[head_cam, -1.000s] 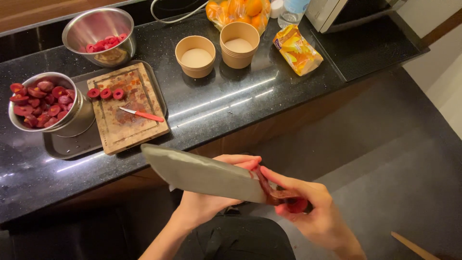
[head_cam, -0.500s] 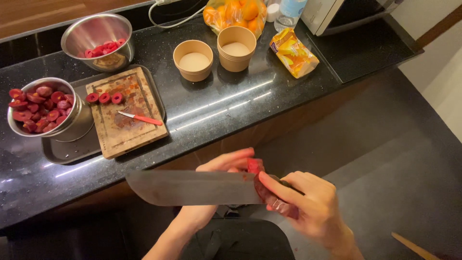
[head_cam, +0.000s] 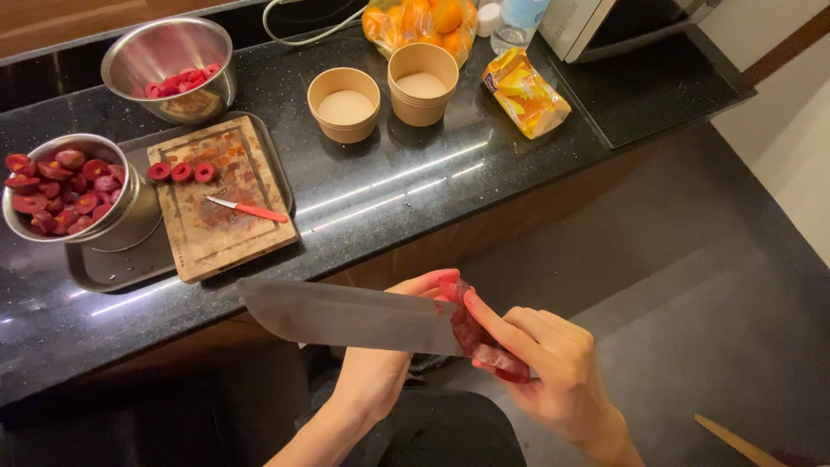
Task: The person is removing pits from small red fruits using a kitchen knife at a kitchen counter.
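Since 0.5 s ago the knife (head_cam: 346,316) has tilted a bit more, tip now pointing left & slightly up, blade flat-side to the camera, below the counter edge. Right hand (head_cam: 545,367) grips the red handle (head_cam: 484,342), fingers closed round it, index finger lying along the top. Left hand (head_cam: 380,363) sits behind the blade, fingertips (head_cam: 428,281) touching the blade's back edge near the handle; rest of its grip is hidden, can't tell. Beyond, on the black counter (head_cam: 389,182): wooden board (head_cam: 220,207) w/ a small red-handled knife (head_cam: 246,207) & 3 red fruit slices (head_cam: 181,171), on a metal tray (head_cam: 112,268). Steel bowl of cut red fruit (head_cam: 65,186) at left, 2nd steel bowl (head_cam: 169,56) behind the board. 2 paper cups (head_cam: 385,91), a yellow packet (head_cam: 526,91) & bagged oranges (head_cam: 424,17) further right.
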